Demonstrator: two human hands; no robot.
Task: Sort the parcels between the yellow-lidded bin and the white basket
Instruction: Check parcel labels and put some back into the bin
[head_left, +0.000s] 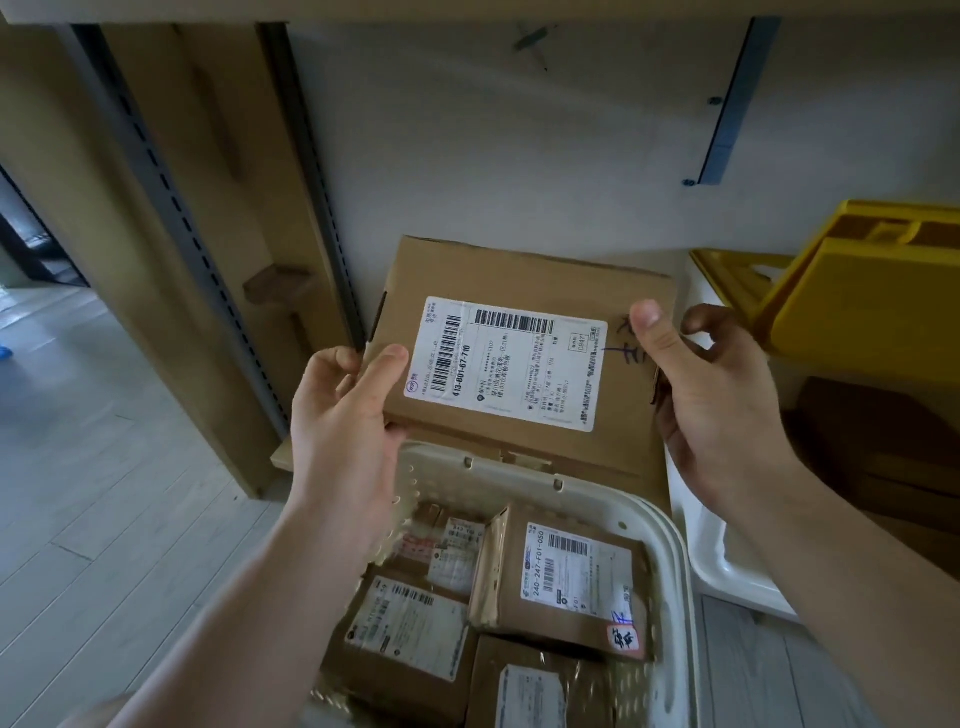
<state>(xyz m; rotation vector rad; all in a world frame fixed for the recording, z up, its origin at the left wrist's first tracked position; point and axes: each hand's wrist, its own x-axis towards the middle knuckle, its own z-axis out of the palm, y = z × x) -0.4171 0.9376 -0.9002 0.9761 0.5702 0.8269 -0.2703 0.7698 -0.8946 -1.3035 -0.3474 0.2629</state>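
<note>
Both hands hold a flat brown cardboard parcel (524, 358) above the white plastic basket (524, 480): left hand (345, 415) and right hand (711, 395) pinch its left and right edges, thumbs on top.

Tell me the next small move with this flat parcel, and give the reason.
Probably carry the flat cardboard parcel right toward the yellow-lidded bin. Both hands grip it, the left hand and right hand at its side edges, holding it above the white basket, which already holds several parcels. The bin's lid stands raised, so it looks ready. Which container this label calls for I cannot tell.
</note>
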